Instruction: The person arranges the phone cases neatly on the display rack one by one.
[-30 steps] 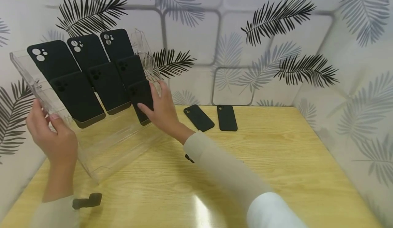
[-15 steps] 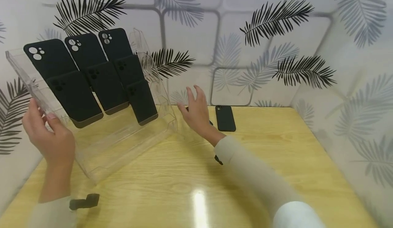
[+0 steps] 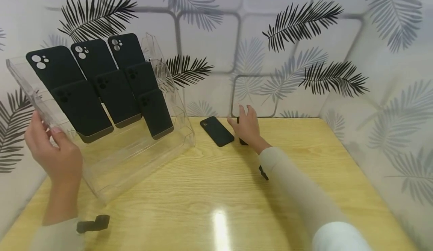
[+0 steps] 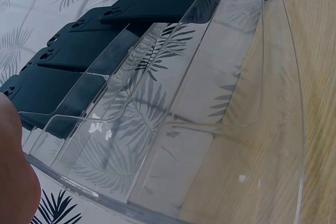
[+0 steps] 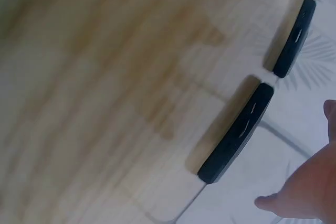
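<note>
A clear stepped display rack (image 3: 24,82) stands tilted at the left, carrying several black phone cases (image 3: 83,110) with camera cutouts. My left hand (image 3: 57,151) grips its left side panel, thumb and fingers on either side of the edge. My right hand (image 3: 248,129) is above the right-hand loose phone case (image 3: 243,142), fingers spread, and covers most of it in the head view. In the right wrist view that loose case (image 5: 236,132) lies apart from the thumb. Left of it lies another loose black phone case (image 3: 217,131), face down with its cutout at the upper left.
The yellow wood-grain table (image 3: 182,202) meets a leaf-patterned wall (image 3: 209,40) at its back edge. Dark straps (image 3: 93,224) sit at both sleeves. In the left wrist view, the rack's lower clear steps (image 4: 173,129) show the tabletop through them.
My right hand has let go of the phone case on the rack's lower right and moved right, over the loose cases to the rightmost one. The left hand keeps its hold on the rack.
</note>
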`<state>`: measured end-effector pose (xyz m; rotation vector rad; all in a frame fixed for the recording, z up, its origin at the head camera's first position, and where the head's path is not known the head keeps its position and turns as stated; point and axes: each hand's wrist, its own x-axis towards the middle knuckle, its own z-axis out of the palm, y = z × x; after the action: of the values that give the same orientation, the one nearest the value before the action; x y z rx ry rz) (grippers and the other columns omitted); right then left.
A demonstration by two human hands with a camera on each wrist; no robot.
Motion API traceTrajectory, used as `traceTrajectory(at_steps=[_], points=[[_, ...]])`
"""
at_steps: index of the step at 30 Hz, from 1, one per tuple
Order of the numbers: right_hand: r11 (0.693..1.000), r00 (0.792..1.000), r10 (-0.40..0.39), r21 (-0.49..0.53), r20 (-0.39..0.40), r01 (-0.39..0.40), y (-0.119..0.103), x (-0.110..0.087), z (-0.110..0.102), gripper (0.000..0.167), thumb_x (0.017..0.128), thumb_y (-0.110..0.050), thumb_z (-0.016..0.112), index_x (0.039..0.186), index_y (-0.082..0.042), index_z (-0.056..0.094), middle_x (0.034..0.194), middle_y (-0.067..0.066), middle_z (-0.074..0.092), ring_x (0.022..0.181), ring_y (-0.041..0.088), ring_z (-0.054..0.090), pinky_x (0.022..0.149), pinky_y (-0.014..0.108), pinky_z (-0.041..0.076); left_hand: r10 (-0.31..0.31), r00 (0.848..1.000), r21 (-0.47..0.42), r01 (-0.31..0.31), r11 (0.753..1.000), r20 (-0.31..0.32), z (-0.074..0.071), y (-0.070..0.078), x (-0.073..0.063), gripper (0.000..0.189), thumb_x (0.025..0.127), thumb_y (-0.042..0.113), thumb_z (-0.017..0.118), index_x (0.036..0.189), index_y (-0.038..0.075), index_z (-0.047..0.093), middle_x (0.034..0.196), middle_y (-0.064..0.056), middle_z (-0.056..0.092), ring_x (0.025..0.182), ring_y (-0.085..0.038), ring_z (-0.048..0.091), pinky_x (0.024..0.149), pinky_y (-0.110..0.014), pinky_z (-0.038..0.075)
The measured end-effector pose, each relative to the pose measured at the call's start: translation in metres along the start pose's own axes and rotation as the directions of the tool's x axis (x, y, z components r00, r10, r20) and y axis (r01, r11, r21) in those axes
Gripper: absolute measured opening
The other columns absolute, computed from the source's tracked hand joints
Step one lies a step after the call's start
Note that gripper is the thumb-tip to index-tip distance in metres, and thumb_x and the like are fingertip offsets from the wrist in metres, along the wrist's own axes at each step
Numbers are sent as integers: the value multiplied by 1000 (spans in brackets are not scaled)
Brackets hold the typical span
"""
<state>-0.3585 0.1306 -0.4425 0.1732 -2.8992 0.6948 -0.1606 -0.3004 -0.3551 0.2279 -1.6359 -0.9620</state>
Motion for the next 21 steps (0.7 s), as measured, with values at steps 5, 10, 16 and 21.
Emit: traceTrajectory(at_steps=[5,10,16,21], points=[[999,994,21,-52,104,-15,17,4,1,86,99,-57,50,160,-5,19,163,26,14,151,43,17,121,56,22,-6,1000,1,6,1000,7,0,-5,1,47,100,6,44,146,15,52,134,5,52,124,-3,46,103,-18,42],[994,973,34,-105,229,-10,27,7,2,89,100,-58,47,161,-2,13,164,29,8,152,46,11,122,58,18,5,1000,13,-5,1000,0,0,-9,2,47,101,6,44,146,15,52,134,6,52,124,-5,47,103,-17,41],[990,955,99,-121,279,-67,33,10,-1,93,99,-61,47,161,-1,11,163,31,7,151,48,9,122,61,12,3,1000,0,-3,1000,2,0,-5,2,47,100,6,44,146,14,52,135,3,53,124,-5,47,103,-18,42],[988,946,120,-126,302,-86,37,12,-2,94,98,-62,47,161,-1,11,163,30,12,151,47,10,122,62,8,-3,1000,-4,3,1000,4,0,-1,1,47,100,6,43,146,14,53,135,-1,54,123,-5,48,103,-18,42]])
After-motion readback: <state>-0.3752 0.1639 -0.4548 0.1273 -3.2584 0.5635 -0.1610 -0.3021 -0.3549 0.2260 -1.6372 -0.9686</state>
